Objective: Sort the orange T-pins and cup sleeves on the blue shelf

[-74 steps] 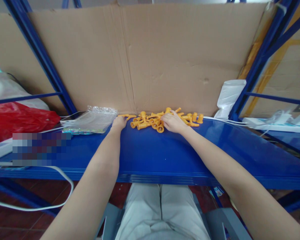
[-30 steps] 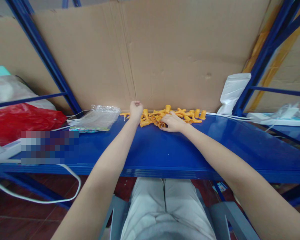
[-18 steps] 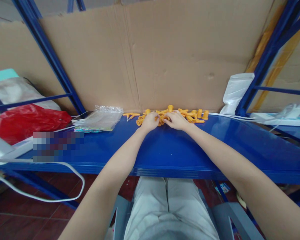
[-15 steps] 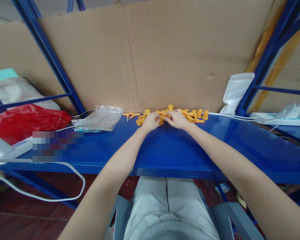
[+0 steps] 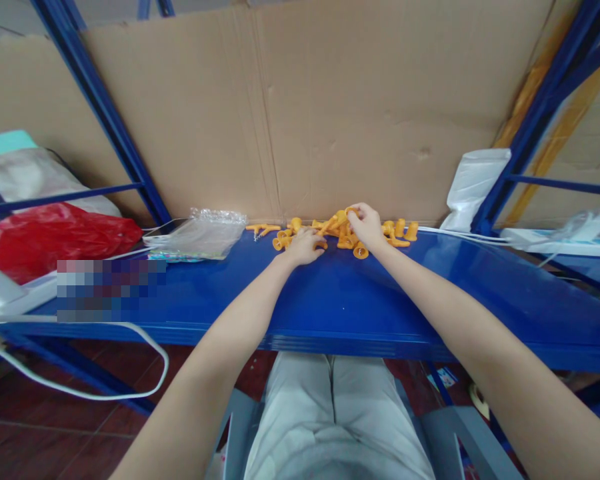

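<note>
**Now our right hand is up off the pile**

Half a second ago both our hands lay low and side by side on the orange pieces [image 5: 337,223]. Our left hand [image 5: 304,245] has hardly moved: it rests knuckles-up on the near left part of the pile, fingers curled down over the pieces, and we cannot tell whether they grip any. Our right hand [image 5: 369,228] has risen and shifted toward the back, its fingers pinched shut on some of the orange pieces at the top of the heap. One loose piece [image 5: 360,252] now lies alone just in front of that hand.

The pieces are small, bright orange plastic, some with a flared round mouth and some with thin stems. They are jumbled in a low strip at the rear of the blue shelf [image 5: 330,300], right against the cardboard wall [image 5: 340,120].

A red bag [image 5: 55,237] sits far left, and a stack of clear bags [image 5: 200,235] lies near the pile's left end. A white bag [image 5: 475,183] leans at the right post, with a power strip [image 5: 555,241] beyond it.
</note>
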A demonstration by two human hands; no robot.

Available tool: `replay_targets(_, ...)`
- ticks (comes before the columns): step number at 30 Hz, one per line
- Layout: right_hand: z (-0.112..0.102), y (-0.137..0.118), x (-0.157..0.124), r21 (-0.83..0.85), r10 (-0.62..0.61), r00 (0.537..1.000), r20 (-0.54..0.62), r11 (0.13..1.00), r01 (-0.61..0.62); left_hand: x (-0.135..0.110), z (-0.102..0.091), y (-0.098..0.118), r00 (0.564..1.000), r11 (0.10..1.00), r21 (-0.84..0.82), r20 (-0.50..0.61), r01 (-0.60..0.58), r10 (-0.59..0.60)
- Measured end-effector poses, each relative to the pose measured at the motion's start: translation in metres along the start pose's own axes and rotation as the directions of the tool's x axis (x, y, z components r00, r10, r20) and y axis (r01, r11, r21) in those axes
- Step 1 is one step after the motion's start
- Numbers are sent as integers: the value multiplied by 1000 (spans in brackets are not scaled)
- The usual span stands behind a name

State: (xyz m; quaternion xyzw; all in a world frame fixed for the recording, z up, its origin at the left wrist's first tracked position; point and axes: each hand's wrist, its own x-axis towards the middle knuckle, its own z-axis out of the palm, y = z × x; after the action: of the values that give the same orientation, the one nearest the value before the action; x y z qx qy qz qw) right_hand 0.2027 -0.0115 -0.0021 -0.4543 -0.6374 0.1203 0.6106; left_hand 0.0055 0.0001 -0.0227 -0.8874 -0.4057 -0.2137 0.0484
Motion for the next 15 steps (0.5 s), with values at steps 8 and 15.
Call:
replay_targets(8, -3, 1, 9, 156, 194, 968, -160, 973, -169, -1, 9, -3, 999, 999, 5, 26, 36, -36)
replay_targets(15, -5, 6, 13, 327, 349, 912, -217, 906, -268, -4, 8, 16, 976, 984, 27, 125, 178, -180)
